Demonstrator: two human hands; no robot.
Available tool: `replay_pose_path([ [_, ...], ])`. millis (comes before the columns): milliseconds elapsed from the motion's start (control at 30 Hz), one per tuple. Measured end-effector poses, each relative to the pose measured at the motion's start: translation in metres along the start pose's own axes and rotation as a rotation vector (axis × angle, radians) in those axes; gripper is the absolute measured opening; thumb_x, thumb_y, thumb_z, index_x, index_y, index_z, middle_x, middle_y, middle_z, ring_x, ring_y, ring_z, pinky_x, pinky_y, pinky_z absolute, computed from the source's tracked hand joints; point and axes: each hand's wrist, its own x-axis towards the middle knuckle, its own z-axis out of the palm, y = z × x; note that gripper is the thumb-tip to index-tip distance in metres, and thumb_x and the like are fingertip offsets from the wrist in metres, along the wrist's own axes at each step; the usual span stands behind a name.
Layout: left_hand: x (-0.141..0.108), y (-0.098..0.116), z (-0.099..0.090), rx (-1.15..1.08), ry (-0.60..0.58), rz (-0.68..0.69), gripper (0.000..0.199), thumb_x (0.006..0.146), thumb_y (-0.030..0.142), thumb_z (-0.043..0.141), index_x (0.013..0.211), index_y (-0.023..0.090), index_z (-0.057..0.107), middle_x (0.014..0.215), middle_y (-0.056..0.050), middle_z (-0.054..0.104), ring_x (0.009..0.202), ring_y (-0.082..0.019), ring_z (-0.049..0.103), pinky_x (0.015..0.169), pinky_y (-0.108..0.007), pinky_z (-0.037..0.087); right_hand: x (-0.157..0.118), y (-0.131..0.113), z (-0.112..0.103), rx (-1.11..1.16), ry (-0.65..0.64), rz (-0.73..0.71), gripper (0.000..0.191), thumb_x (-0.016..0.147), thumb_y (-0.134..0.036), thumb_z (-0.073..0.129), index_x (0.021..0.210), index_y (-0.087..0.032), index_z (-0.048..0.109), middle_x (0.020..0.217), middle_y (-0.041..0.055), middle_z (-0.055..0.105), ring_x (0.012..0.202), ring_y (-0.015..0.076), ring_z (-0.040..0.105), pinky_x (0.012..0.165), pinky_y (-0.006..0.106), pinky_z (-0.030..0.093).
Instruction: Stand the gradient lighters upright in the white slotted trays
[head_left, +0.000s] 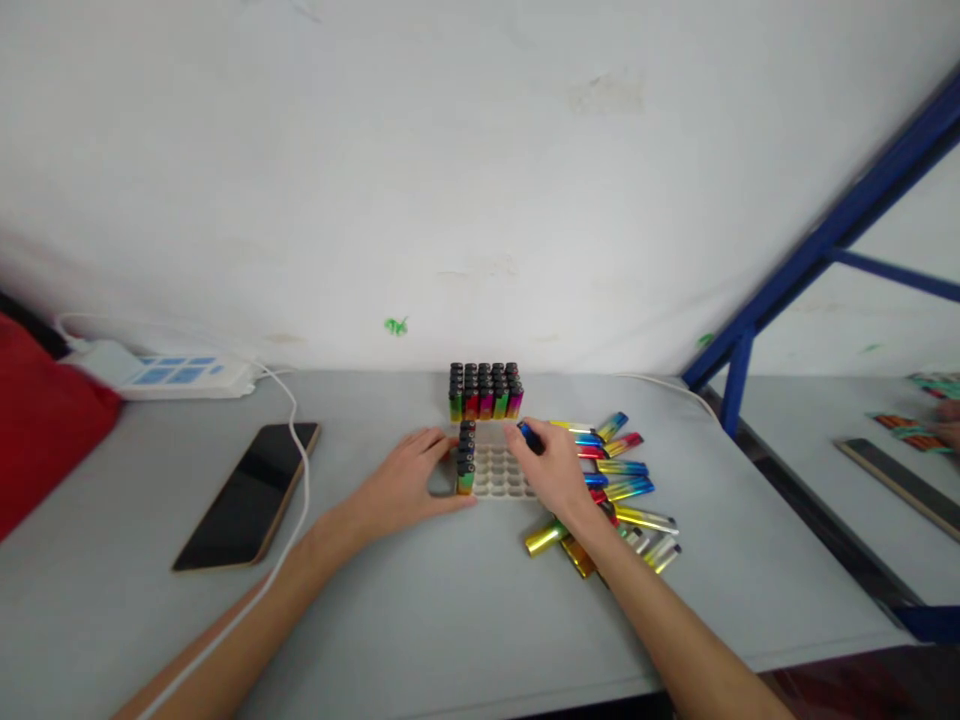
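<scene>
A pale tray (504, 472) with rows of round holes lies on the table in front of me. One column of upright lighters (466, 460) fills its left end. My left hand (409, 472) grips that end, its thumb at the front corner and its fingers at the back. In my right hand (551, 465), above the tray's right part, is a lighter (529, 438); its dark top shows and the fingers hide much of the rest. Loose metallic-coloured lighters (626, 490) are heaped beside and partly under my right forearm.
Behind the tray stands a block of upright lighters (486, 392). At left lie a phone (247, 497), a white cable (304, 480), a power strip (187, 375) and a red item (45, 420). A blue metal frame (795, 275) rises at right; another person's hand (949, 412) shows beyond it.
</scene>
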Motion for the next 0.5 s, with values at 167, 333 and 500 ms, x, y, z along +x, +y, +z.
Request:
replay_pose_path([
  [167, 0.0009, -0.0007, -0.0017, 0.015, -0.003, 0.005, 0.054, 0.085, 0.062, 0.092, 0.116, 0.021, 0.075, 0.119, -0.011, 0.077, 0.118, -0.036, 0.073, 0.113, -0.048, 0.057, 0.0057, 0.0044, 0.0017, -0.033, 0.003, 0.107, 0.036, 0.084, -0.052, 0.047, 0.061, -0.027, 0.038, 0.059, -0.0044, 0.034, 0.06, 0.0134, 0.037, 0.059, 0.031, 0.024],
  [333, 0.0003, -0.0031, -0.0001, 0.002, 0.009, 0.011, 0.055, 0.084, 0.063, 0.092, 0.117, 0.022, 0.075, 0.121, -0.011, 0.078, 0.117, -0.035, 0.073, 0.111, -0.048, 0.058, 0.0066, 0.0067, 0.0, -0.009, 0.013, 0.081, 0.046, 0.094, -0.061, 0.049, 0.064, -0.026, 0.043, 0.06, -0.0046, 0.041, 0.061, 0.0147, 0.041, 0.06, 0.03, 0.029],
  [500, -0.0007, -0.0049, 0.0015, -0.002, 0.027, 0.019, 0.057, 0.085, 0.066, 0.09, 0.119, 0.022, 0.075, 0.121, -0.011, 0.077, 0.116, -0.035, 0.073, 0.111, -0.049, 0.058, 0.003, 0.0095, 0.0002, 0.045, -0.098, -0.084, 0.045, 0.112, -0.059, 0.047, 0.086, -0.025, 0.058, 0.075, -0.0008, 0.063, 0.07, 0.0188, 0.057, 0.068, 0.031, 0.044],
])
